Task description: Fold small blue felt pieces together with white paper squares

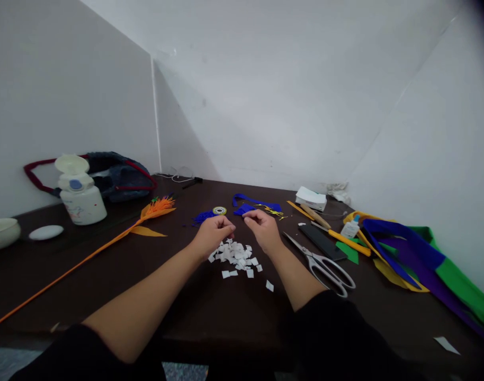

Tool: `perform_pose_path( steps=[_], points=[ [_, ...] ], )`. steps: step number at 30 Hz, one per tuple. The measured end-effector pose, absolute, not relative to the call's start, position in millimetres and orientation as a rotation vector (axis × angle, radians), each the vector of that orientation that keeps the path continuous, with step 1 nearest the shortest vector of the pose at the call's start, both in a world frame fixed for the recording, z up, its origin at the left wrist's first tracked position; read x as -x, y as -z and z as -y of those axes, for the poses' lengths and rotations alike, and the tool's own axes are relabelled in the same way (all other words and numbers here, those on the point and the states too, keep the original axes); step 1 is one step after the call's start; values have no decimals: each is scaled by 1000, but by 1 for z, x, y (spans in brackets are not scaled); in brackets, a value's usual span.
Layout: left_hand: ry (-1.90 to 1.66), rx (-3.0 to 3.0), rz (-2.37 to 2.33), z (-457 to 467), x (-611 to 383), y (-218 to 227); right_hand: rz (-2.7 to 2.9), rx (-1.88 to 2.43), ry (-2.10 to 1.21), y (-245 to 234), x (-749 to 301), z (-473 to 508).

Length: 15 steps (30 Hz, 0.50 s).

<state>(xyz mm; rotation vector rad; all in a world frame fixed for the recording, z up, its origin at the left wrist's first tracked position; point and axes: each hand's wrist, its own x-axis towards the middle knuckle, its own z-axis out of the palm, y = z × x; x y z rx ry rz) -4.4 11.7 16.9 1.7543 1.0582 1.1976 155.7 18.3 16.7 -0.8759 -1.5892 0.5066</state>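
Note:
My left hand and my right hand rest close together on the dark table, both with fingers curled in a pinch. Whatever they pinch is too small to make out. Just below and between them lies a pile of small white paper squares, with one stray square nearer to me. Beyond the fingertips lie blue paper pieces and a yellow tape roll.
Scissors lie right of my right hand, beside a black strip, a yellow-handled tool, a small glue bottle and coloured paper sheets. On the left are an orange paper flower on a long stem, a white bottle, a bag and a bowl.

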Motion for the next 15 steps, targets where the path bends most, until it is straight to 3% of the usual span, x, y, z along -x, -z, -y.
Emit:
perform_pose_path(
  steps=[15],
  points=[
    [-1197, -1783, -1065, -14, 3, -15, 1975, 831, 249, -11, -152, -16]
  ],
)
